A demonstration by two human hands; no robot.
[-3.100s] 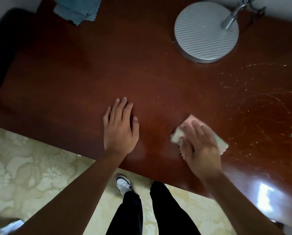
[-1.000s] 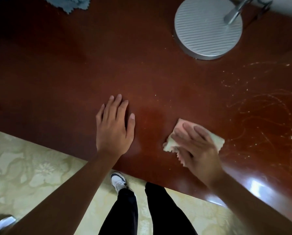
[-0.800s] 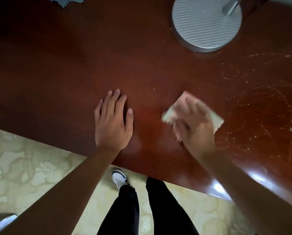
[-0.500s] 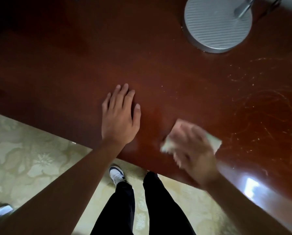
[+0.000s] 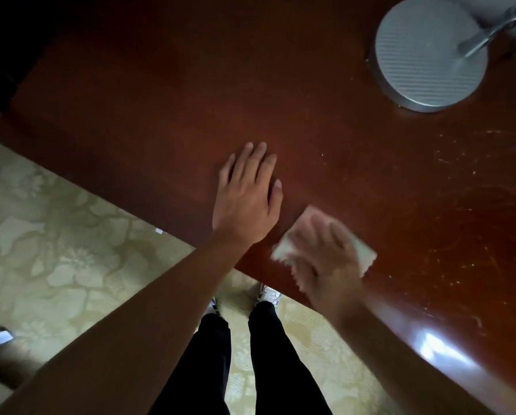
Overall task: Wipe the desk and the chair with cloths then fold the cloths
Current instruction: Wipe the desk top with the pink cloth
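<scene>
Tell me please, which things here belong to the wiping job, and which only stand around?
Belong to the job:
- pink cloth, pressed flat under the right hand
- desk, with the left hand resting flat on it

Only standing around:
- round lamp base

Bare desk (image 5: 161,94) lies open leftward; only the lamp base (image 5: 430,52) blocks the far-right corner.
</scene>
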